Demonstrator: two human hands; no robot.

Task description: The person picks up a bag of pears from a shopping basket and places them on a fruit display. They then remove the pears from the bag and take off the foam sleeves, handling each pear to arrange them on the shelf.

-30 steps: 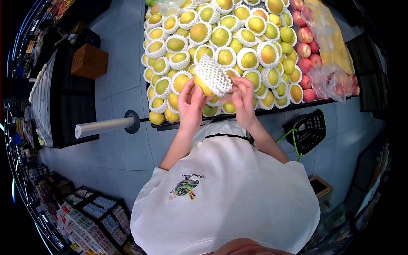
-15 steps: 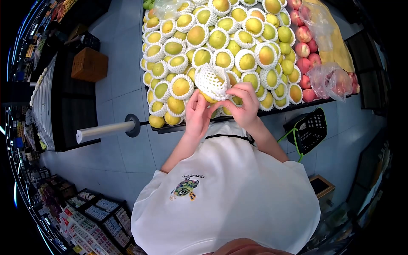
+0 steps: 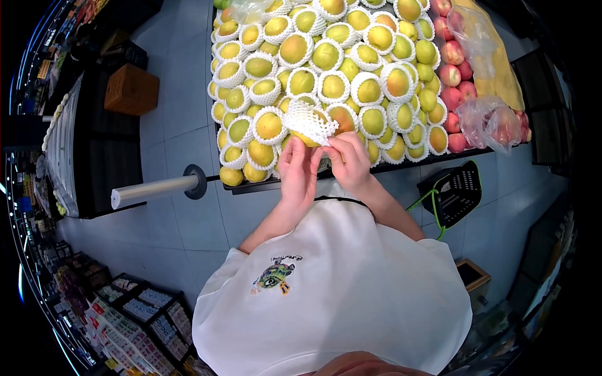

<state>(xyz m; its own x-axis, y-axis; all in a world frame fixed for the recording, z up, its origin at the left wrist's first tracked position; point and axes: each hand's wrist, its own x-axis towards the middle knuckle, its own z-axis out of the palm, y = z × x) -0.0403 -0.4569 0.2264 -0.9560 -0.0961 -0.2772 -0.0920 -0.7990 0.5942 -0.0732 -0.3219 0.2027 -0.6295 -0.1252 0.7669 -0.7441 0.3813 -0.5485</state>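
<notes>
Near the front edge of the fruit display, a yellow mango (image 3: 305,139) is partly covered by a white foam net (image 3: 307,120). My left hand (image 3: 297,168) is closed around the mango's lower side, fingers beneath it. With thumb and fingertips pinched together, my right hand (image 3: 350,160) grips the right edge of the net, which is stretched out toward it. Yellow skin shows below the net, on the side facing me. Right behind my hands, other mangoes (image 3: 269,125) lie close together, most in their own foam nets and some bare.
Red apples (image 3: 453,97) fill the display's right side, with clear plastic bags (image 3: 488,122) over part of them. A black shopping basket with a green handle (image 3: 459,195) is on the floor at right. A roll on a stand (image 3: 157,191) juts out at left.
My right hand has moved slightly left and down with the net's edge. The net now sits lower over the mango and is pulled to a point at the right.
</notes>
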